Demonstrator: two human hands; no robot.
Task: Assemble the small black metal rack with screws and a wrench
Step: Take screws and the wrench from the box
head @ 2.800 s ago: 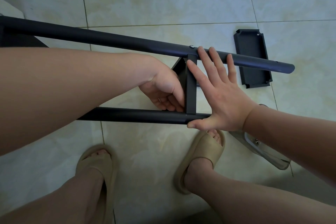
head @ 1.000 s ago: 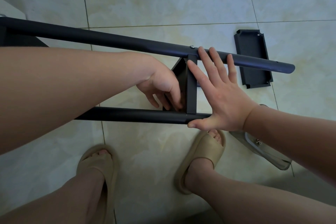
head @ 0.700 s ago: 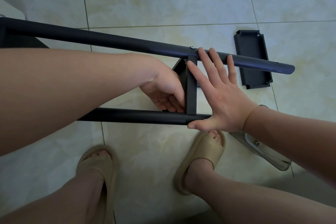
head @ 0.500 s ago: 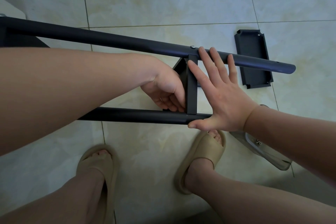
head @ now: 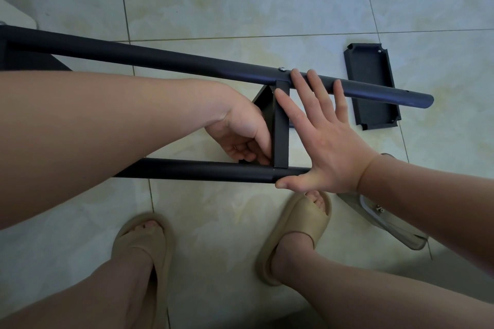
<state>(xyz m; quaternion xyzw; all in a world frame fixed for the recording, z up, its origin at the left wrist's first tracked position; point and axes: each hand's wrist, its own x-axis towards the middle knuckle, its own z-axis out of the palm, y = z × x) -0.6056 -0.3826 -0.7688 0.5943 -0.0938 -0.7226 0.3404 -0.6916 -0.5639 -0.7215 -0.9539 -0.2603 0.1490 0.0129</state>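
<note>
The black rack (head: 160, 57), cut off at nine o'clock, runs toward three. The left forearm hides part of its lower tube (head: 200, 169). The left hand (head: 240, 133) curls its fingers at the foot of the crossbar (head: 280, 125); whether they pinch anything cannot be told. The right hand (head: 328, 141) lies flat and spread, fingertips (head: 296, 75) on the upper tube (head: 374, 90), thumb at the lower tube's end. At two o'clock a black panel (head: 370, 83) lies on the floor (head: 240, 2); at four, a clear bag (head: 387, 227) half under the right forearm
</note>
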